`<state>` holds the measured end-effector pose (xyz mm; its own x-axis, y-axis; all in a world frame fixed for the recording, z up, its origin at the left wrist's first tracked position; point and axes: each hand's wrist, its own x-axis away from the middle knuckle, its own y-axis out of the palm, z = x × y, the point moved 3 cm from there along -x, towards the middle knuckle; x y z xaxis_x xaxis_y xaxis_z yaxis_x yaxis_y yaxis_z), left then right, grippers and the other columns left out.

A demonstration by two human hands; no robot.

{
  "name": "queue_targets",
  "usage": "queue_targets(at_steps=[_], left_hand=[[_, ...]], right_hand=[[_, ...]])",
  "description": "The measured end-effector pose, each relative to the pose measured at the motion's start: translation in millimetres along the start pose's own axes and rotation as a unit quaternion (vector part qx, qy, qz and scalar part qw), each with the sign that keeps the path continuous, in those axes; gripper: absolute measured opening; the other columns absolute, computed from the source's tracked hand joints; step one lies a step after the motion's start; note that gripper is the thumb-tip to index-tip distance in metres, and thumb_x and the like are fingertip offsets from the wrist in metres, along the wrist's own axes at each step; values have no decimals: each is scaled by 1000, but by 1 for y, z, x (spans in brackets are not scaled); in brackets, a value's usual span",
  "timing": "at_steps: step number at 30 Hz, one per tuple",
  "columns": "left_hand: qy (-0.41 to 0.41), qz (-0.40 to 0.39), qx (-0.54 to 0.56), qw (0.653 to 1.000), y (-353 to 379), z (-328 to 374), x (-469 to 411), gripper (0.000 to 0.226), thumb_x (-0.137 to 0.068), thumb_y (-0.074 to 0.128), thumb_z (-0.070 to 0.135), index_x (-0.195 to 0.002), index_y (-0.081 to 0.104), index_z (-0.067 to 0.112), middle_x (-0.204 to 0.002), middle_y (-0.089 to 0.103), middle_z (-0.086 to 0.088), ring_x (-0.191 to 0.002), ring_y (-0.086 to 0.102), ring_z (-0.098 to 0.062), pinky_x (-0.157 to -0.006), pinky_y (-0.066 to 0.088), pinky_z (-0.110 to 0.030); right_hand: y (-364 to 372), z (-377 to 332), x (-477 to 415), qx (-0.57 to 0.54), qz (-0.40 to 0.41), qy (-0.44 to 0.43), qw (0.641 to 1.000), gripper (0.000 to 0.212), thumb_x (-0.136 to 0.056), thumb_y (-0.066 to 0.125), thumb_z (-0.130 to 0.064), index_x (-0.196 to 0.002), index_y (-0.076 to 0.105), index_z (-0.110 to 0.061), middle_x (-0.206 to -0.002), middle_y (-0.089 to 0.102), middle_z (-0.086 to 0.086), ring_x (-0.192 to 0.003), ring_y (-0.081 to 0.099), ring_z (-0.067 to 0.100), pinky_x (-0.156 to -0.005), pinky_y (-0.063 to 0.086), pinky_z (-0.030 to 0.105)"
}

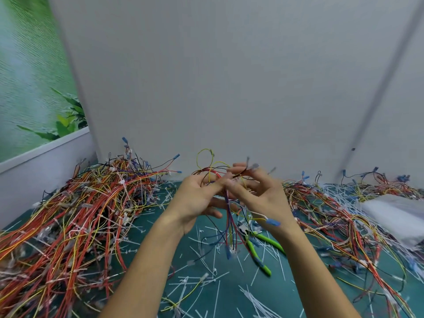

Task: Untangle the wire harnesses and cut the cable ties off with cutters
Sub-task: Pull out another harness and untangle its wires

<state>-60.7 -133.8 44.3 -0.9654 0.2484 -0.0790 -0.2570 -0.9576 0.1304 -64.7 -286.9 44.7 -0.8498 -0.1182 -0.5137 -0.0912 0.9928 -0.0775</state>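
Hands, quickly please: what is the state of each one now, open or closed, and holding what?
Left hand: closed, gripping the wire harness.
Right hand: closed, pinching wires of the same harness.

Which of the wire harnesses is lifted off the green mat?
The small harness, which the left hand and the right hand hold up in the centre. The left pile and the right pile both lie on the mat.
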Motion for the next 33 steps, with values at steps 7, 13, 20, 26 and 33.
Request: queue_targets(at_steps=[7,13,20,26,33], left_hand=[[61,3,12,998,15,2,3,4,-95,69,18,-97,71,17,-91,78,-14,-69,76,-27,-45,52,-24],[79,-85,26,993,19,2,4,28,-90,65,-8,-115,66,3,-104,76,-14,-87,74,-25,-62,57,-26],[71,-94,55,992,15,-1,3,26,-89,65,-7,-113,66,4,-112,73,-24,-97,74,-30,-72,59,-27],[54,-76,49,994,10,-6,2,16,-87,69,-4,-95,73,10,-90,76,-10,-80,73,-18,-62,58,-23],[89,-64,21,994,9,-3,2,16,-77,75,12,-92,72,12,-78,69,-6,-73,68,-23,-63,58,-33]], right_hand=[[-13,0,-3,-60,88,33,994,8,-95,70,-17,-98,75,-12,-67,66,0,-60,66,13,-51,53,21],[-17,3,-7,-100,127,79,984,11,-100,61,-17,-94,68,-10,-59,61,-3,-53,62,14,-44,50,22],[-23,1,-9,-135,93,102,981,34,-73,77,-42,-89,73,-12,-64,65,10,-54,66,21,-50,56,27],[-26,5,-8,-110,84,113,984,33,-69,78,-52,-77,75,-20,-66,67,11,-58,58,28,-64,51,41],[-23,6,-9,-154,57,123,979,33,-75,81,-49,-82,76,-18,-81,70,6,-66,66,19,-56,54,29]])
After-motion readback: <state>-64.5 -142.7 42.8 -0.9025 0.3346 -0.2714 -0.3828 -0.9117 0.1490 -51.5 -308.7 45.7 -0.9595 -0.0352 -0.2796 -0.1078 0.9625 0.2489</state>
